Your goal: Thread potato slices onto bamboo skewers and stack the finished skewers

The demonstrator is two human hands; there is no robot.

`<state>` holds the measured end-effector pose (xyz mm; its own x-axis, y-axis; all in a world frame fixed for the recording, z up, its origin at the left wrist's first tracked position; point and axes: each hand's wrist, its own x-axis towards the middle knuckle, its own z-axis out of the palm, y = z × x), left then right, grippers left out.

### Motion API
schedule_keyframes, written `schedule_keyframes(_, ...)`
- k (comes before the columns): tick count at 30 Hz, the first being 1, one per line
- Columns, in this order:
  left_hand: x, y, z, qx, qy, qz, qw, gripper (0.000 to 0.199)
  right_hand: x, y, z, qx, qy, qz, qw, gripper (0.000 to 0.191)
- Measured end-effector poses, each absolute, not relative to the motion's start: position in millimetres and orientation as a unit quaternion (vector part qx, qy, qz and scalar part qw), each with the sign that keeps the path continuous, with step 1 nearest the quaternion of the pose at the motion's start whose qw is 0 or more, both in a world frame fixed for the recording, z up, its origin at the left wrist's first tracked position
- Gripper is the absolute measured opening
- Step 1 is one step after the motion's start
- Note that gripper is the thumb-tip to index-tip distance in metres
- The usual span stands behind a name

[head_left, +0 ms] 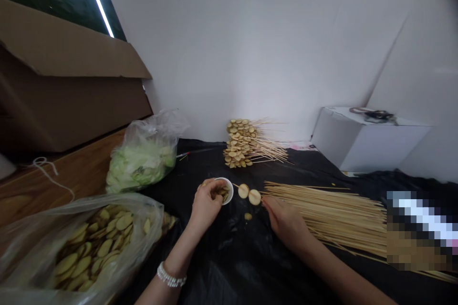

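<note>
Between the fingers of my right hand (284, 219) is a thin wooden skewer (235, 185), its tip pointing left. Two pale round slices (249, 194), which look like potato, are threaded on it. My left hand (207, 202) is at a small white cup (230, 192) that holds more slices. Its fingers curl into the cup's left side, and the fingertips are partly hidden among the contents. One loose slice (248, 217) lies on the black sheet (229, 257) below the skewer.
Many bare skewers (332, 214) are spread at right. Finished-looking slice skewers (241, 145) are stacked by the wall. A plastic bag of slices (96, 243) stands open at left, with a bag of leafy greens (139, 162) behind. A white box (368, 138) and a cardboard box (71, 105) flank the area.
</note>
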<state>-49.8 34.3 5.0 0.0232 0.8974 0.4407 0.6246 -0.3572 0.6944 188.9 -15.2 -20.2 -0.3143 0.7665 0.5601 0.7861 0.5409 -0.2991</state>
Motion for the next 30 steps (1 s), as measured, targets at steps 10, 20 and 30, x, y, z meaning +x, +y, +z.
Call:
schedule_keyframes(10,-53,30,15,0.733,0.564,0.377,0.049,0.014,188,-15,-21,-0.482,-0.812,-0.019,0.329,0.025)
schedule_keyframes(20,-49,23,18,0.760,0.578,0.295,0.042,0.009,189,-14,-23,-0.484,-0.815,-0.015,0.319,0.027)
schedule_keyframes(30,-48,16,39,0.693,0.677,0.243,0.058,0.016,189,-16,-17,-0.495,-0.811,-0.017,0.312,0.025)
